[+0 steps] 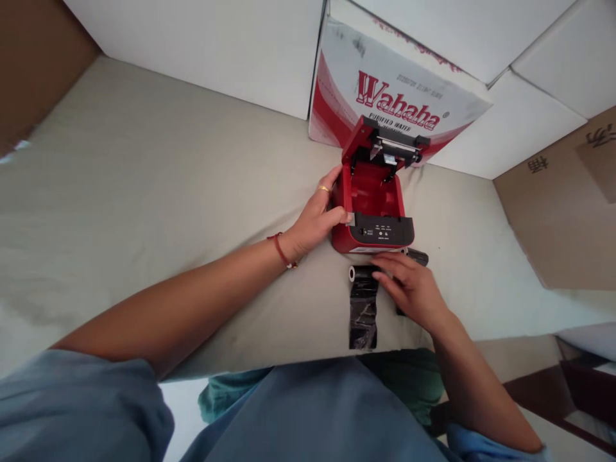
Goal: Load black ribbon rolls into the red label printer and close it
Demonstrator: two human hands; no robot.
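Observation:
A red and black label printer (pixel 380 192) stands with its lid (pixel 385 144) raised, its red inner bay exposed. My left hand (pixel 320 215) grips its left side, the thumb on the front corner and the fingers along the wall. Just in front lies a black ribbon roll (pixel 363 273) on a white core, with a crinkled strip (pixel 363 317) unrolled toward me. Its right end sits between the thumb and fingers of my right hand (pixel 409 282). Partly hidden behind that hand is a second black roll (pixel 418 257).
A Wahaha water carton (pixel 399 83) stands directly behind the raised lid, among white boxes (pixel 206 51). Brown cardboard boxes flank the far left (pixel 38 64) and the right (pixel 568 199). A pale cloth (pixel 144 167) covers the table, whose front edge is close to my body.

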